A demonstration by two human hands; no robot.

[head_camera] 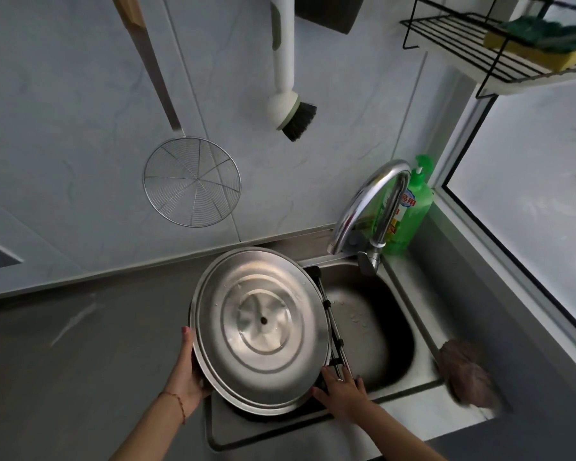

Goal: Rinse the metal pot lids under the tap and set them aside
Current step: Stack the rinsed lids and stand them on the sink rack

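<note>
A large round metal pot lid (260, 331) faces me with its hollow underside up, tilted over the left part of the sink (409, 327). A second rim shows just behind its left edge, so another lid may lie under it. My left hand (188, 371) grips the lid's left rim, thumb on the near face. My right hand (341, 389) lies with straight fingers at the lid's lower right edge, on a black rack (333, 327) across the sink. The chrome tap (369, 207) arches above the basin; no water runs from it.
A green dish soap bottle (409, 211) stands behind the tap. A brownish cloth (466, 374) lies on the sink's right rim. A wire skimmer (192, 181) and a dish brush (291, 108) hang on the wall. A shelf with sponges (542, 44) is top right. Grey counter (80, 361) stretches left.
</note>
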